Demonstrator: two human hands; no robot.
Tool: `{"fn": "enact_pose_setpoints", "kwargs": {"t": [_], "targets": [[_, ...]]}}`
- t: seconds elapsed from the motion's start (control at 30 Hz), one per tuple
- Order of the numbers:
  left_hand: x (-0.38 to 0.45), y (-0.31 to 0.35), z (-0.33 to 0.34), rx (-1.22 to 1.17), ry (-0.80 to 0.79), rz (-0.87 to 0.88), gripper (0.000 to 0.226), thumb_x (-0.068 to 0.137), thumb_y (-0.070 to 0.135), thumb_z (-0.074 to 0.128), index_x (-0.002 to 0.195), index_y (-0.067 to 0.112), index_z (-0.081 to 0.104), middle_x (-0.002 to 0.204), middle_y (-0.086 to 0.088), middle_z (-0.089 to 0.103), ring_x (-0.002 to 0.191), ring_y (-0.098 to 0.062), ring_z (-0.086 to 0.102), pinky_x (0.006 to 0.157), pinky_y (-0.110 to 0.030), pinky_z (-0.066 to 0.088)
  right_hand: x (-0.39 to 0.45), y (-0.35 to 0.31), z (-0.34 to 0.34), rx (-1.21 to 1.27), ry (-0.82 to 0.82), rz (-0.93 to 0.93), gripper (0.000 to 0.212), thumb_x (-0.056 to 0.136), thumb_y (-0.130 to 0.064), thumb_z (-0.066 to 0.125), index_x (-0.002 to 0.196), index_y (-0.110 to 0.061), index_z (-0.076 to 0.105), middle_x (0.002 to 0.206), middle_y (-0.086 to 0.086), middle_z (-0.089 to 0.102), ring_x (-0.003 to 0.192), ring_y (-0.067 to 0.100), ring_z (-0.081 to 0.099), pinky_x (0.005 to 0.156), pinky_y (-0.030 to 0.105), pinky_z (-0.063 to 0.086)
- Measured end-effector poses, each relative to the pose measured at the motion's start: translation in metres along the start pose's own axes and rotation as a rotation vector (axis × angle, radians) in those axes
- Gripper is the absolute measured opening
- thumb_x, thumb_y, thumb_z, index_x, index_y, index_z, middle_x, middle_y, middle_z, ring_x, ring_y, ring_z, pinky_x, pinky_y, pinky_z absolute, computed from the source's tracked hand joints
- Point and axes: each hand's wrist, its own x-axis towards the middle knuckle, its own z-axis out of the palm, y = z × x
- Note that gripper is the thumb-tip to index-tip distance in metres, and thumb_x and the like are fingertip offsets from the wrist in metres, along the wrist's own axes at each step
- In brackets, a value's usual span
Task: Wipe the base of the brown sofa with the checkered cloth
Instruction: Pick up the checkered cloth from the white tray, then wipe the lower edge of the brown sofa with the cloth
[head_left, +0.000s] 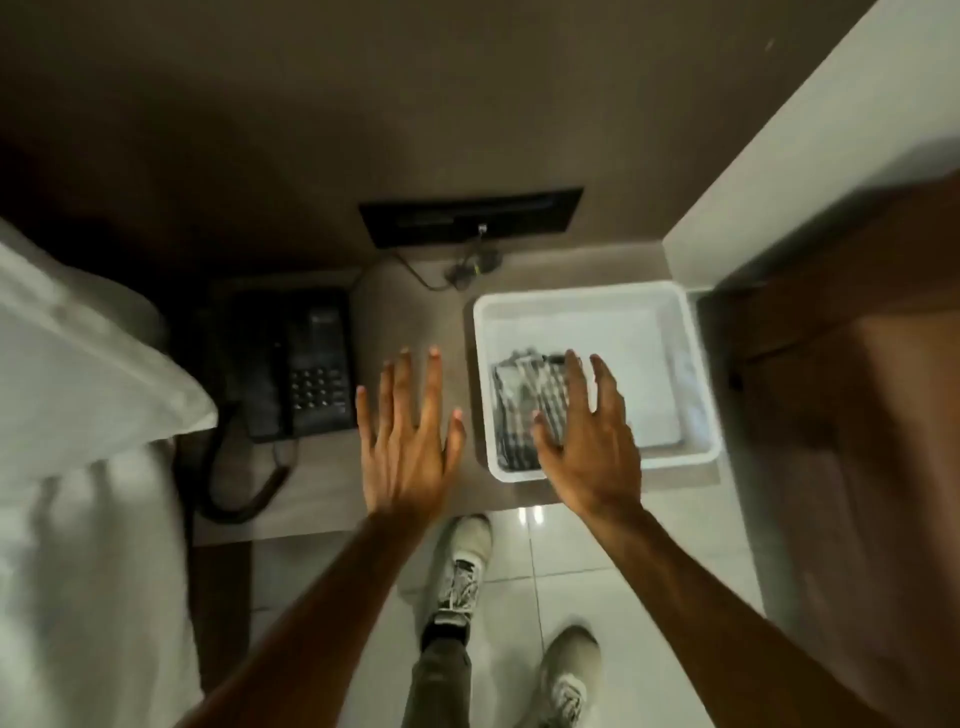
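Note:
The checkered cloth (524, 405), folded and grey-white, lies in the left part of a white plastic tub (696, 364) on a low bedside table (405, 322). My right hand (587, 441) hovers over the tub's near left corner with fingers spread, partly covering the cloth, holding nothing. My left hand (410, 436) is spread flat above the table between the telephone and the tub, also empty. A brown surface (852, 415) at the right edge may be the sofa; it is blurred.
A black telephone (301, 369) with a coiled cord sits on the table's left. A bed with white linen and a pillow (78, 374) fills the left side. A dark wall panel (467, 215) with a cable is behind. My shoes (462, 566) stand on glossy white tiles.

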Motion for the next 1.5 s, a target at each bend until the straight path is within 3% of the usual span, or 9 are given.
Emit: {"fn": "enact_pose_setpoints", "kwargs": {"t": [0.3,0.5,0.6,0.7,0.8,0.93,1.1,1.27,1.5], "targets": [[0.044,-0.001,0.11,0.018,-0.089,0.021,0.074,0.113,0.049,0.035,0.179,0.021,0.018,0.188,-0.016,0.01,0.175,-0.04,0.011,0.14,-0.065,0.005,0.056,0.043,0.063,0.18,0.013,0.331,0.088,0.078,-0.054,0.088,0.143,-0.012,0.047,0.137,0.011,0.058,0.129,0.034,0.058,0.097,0.052,0.058],[0.044,0.001,0.114,0.086,-0.092,0.022,0.083,0.108,0.052,0.055,0.178,0.02,0.025,0.188,-0.018,0.007,0.174,-0.042,0.004,0.139,-0.068,0.003,0.071,0.05,0.065,0.362,-0.08,0.312,0.037,0.084,-0.034,0.089,0.108,-0.011,0.073,0.106,0.008,0.077,0.098,0.026,0.074,0.09,0.042,0.063],[0.045,0.004,0.104,0.102,-0.117,0.044,0.084,0.108,0.055,0.052,0.178,0.019,0.024,0.188,-0.019,0.005,0.174,-0.042,0.003,0.14,-0.067,0.001,0.074,0.052,0.058,0.406,-0.127,0.183,0.036,0.092,-0.023,0.082,0.124,-0.011,0.07,0.116,0.01,0.071,0.106,0.021,0.071,0.091,0.025,0.055],[0.053,0.003,0.084,0.056,-0.076,-0.032,0.075,0.112,0.048,0.038,0.179,0.019,0.02,0.188,-0.017,0.008,0.175,-0.039,0.007,0.14,-0.067,0.007,0.07,0.051,0.045,0.607,-0.189,0.15,0.044,0.1,-0.018,0.074,0.141,-0.014,0.06,0.116,0.0,0.075,0.095,-0.008,0.07,0.082,-0.001,0.047],[0.071,0.008,0.043,-0.007,0.074,-0.107,0.071,0.115,0.045,0.033,0.178,0.015,0.023,0.187,-0.018,0.017,0.174,-0.037,0.017,0.141,-0.064,0.013,0.068,0.048,0.023,0.885,-0.173,0.226,0.047,0.1,-0.016,0.074,0.143,-0.019,0.059,0.127,-0.002,0.078,0.111,0.004,0.074,0.088,0.0,0.052],[0.107,0.072,-0.02,0.017,0.213,0.274,0.066,0.12,0.045,0.027,0.177,0.01,0.026,0.184,-0.021,0.026,0.171,-0.036,0.028,0.138,-0.06,0.024,0.055,0.065,-0.027,1.246,-0.138,0.328,0.042,0.092,-0.022,0.083,0.13,-0.032,0.069,0.123,-0.007,0.083,0.112,0.009,0.079,0.094,0.026,0.066],[0.13,0.237,-0.046,-0.113,0.149,0.712,0.069,0.117,0.052,0.025,0.176,0.015,0.031,0.185,-0.019,0.024,0.173,-0.034,0.025,0.141,-0.055,0.017,0.012,0.132,-0.073,1.483,-0.009,0.399,0.04,0.091,-0.026,0.08,0.128,-0.036,0.072,0.126,-0.003,0.082,0.12,0.02,0.078,0.11,0.052,0.058],[0.074,0.407,-0.024,-0.116,0.016,1.014,0.068,0.115,0.044,0.036,0.175,0.012,0.033,0.183,-0.021,0.026,0.172,-0.037,0.026,0.14,-0.059,0.019,-0.082,0.221,-0.091,1.645,0.304,0.607,0.04,0.097,-0.019,0.072,0.132,-0.039,0.071,0.13,-0.003,0.081,0.12,0.02,0.077,0.105,0.043,0.061],[-0.09,0.575,0.031,0.043,-0.304,1.704,0.071,0.114,0.05,0.034,0.176,0.016,0.025,0.186,-0.014,0.017,0.173,-0.033,0.019,0.142,-0.057,0.01,-0.222,0.304,-0.077,1.792,0.726,1.126,0.037,0.107,-0.013,0.061,0.124,-0.045,0.064,0.112,-0.023,0.079,0.102,-0.003,0.075,0.081,0.006,0.056]]}}
